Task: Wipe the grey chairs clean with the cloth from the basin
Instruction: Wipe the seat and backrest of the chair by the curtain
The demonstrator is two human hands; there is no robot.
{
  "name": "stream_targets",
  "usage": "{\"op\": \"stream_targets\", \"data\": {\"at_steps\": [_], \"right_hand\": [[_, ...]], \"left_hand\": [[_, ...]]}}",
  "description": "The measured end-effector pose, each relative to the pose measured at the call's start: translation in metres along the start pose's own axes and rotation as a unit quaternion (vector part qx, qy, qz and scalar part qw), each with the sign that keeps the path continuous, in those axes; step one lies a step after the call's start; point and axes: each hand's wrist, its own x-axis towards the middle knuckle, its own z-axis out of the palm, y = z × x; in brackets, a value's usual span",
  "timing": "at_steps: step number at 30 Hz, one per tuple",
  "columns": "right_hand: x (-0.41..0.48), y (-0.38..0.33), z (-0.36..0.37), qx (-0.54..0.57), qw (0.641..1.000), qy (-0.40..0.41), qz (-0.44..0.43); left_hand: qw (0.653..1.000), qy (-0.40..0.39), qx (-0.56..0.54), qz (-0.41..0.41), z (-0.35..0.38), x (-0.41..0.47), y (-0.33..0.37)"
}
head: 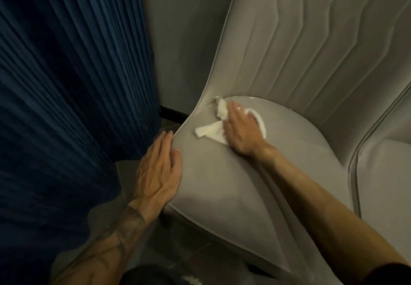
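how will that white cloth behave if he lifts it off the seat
Probably floppy: the cloth lies crumpled in loose folds under the right hand. It looks thin, so likely light, though heavier if wet, which I cannot tell. It should slide easily on the smooth seat.

— What sort of place is this?
— A furnished indoor room, perhaps a lounge or dining area; hard to tell which.
— What shows it?
— Padded grey chairs (300, 66) with stitched, piped backs standing side by side, a heavy pleated blue curtain (66, 84), a plain grey wall (178, 29), and dim lighting.
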Motion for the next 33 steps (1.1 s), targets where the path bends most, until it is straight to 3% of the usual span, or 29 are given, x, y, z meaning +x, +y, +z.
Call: {"op": "stream_targets", "data": {"at_steps": [3,7,9,14,16,18,20,23,26,30,33], "right_hand": [[0.012,-0.026,-0.004,-0.025,0.998,0.027,0.051],[-0.049,-0.087,0.041,0.031,0.985,-0.009,-0.168],[-0.056,-0.074,0.038,0.044,0.976,-0.035,-0.209],[-0.003,-0.058,0.008,-0.007,0.997,0.000,-0.074],[-0.024,-0.083,0.019,0.023,0.992,0.015,-0.123],[-0.064,-0.094,0.032,0.072,0.972,-0.009,-0.224],[-0.086,-0.081,0.030,0.070,0.959,-0.035,-0.271],[-0.086,-0.052,0.022,0.021,0.976,-0.048,-0.213],[-0.080,-0.073,0.021,0.018,0.989,-0.017,-0.146],[-0.096,-0.099,0.037,-0.003,0.973,-0.019,-0.231],[-0.114,-0.047,0.029,-0.011,0.977,-0.036,-0.210]], "left_hand": [[1.000,0.001,-0.004,0.001,-0.001,-0.001,0.000],[0.998,0.014,-0.035,0.044,-0.002,-0.004,0.000],[0.997,0.018,-0.052,0.053,0.000,-0.005,-0.001],[0.997,0.023,-0.059,0.038,0.000,-0.004,-0.002],[0.996,0.022,-0.075,0.047,-0.001,-0.006,-0.001],[0.994,0.014,-0.082,0.077,-0.003,-0.009,-0.002],[0.991,0.017,-0.061,0.117,-0.003,-0.012,-0.004],[0.991,0.022,-0.068,0.115,-0.003,-0.010,-0.004],[0.992,0.024,-0.076,0.099,-0.005,-0.009,-0.003],[0.990,0.025,-0.088,0.111,-0.003,-0.013,-0.010],[0.994,0.021,-0.073,0.078,0.000,-0.013,-0.016]]}}
